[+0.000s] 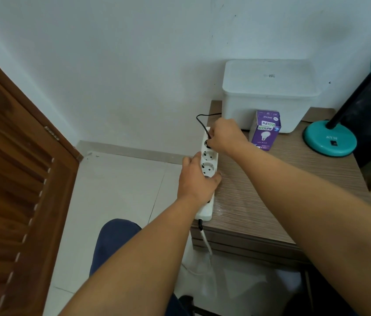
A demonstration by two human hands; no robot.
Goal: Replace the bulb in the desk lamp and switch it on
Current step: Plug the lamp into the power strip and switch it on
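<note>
1. Two bare arms reach up from the bottom of the frame, over a blue trouser leg (116, 238), to the left edge of the brown desk (271, 190).
2. At the middle of the frame the left hand (197, 179) is closed around the white power strip (208, 169) and holds it down on the desk edge.
3. Just above it, the right hand (226, 136) pinches the black plug (208, 142) at the top socket of the strip. A black cord (201, 120) loops up from the plug and goes behind the white box (268, 96).
4. I think this step is about power for the lamp. I cannot tell if the plug is going in or coming out.
5. Next, the right hand needs a straight push or pull while the left hand keeps the strip from sliding.
6. Over at the right edge of the frame stands the teal desk lamp (330, 139). Its shade is at the upper right, and I cannot tell if a bulb is inside.
7. Between the right hand and the lamp base stands the purple bulb box (265, 131). It looks shut, so the new bulb may be inside, but I cannot see it.
8. Behind it, the white box has its lid on, so nothing inside shows.
</note>
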